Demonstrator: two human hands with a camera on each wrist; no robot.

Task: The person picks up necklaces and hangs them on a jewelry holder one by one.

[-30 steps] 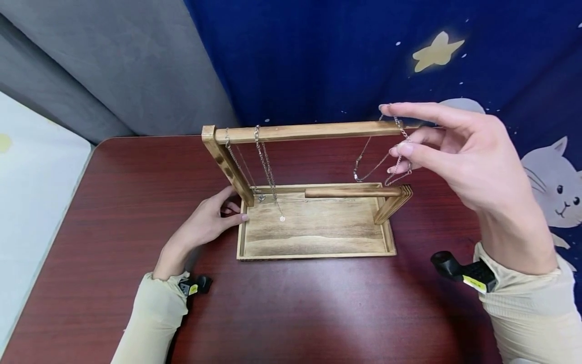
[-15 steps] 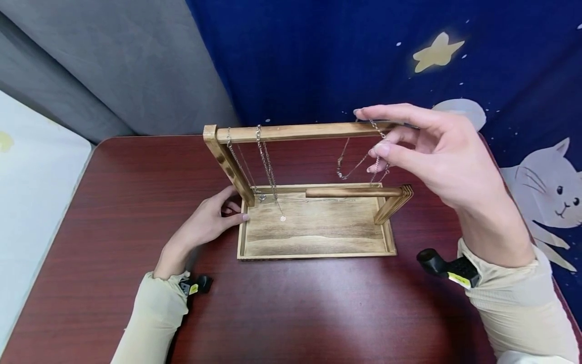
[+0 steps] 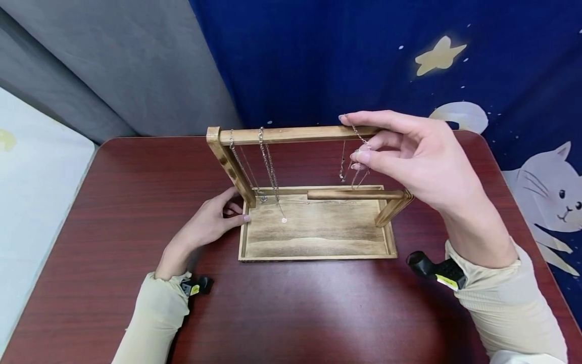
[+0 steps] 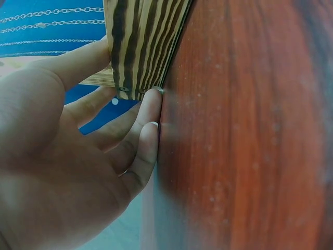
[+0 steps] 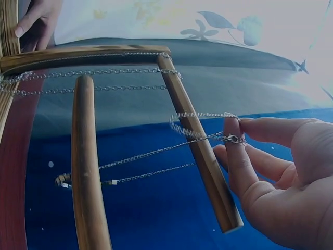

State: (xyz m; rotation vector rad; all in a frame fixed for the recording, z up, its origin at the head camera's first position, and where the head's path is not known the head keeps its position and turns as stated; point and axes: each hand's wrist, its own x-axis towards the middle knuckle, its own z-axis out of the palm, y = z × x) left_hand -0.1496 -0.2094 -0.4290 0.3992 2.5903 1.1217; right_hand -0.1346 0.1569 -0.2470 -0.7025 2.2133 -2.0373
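The fingers of my right hand (image 3: 416,154) pinch a thin silver chain (image 3: 359,134) by the right part of the upper bar (image 3: 304,134), its loops dangling lower; whether the bar bears any weight I can't tell. My left hand (image 3: 206,221) grips the left end of the wooden stand (image 3: 313,245), thumb on the rim, the others bent against its side. Near the left post (image 3: 231,169), two more chains hang over that bar. A shorter lower bar (image 3: 350,194) runs nearer me. The stand sits on the reddish table (image 3: 313,308).
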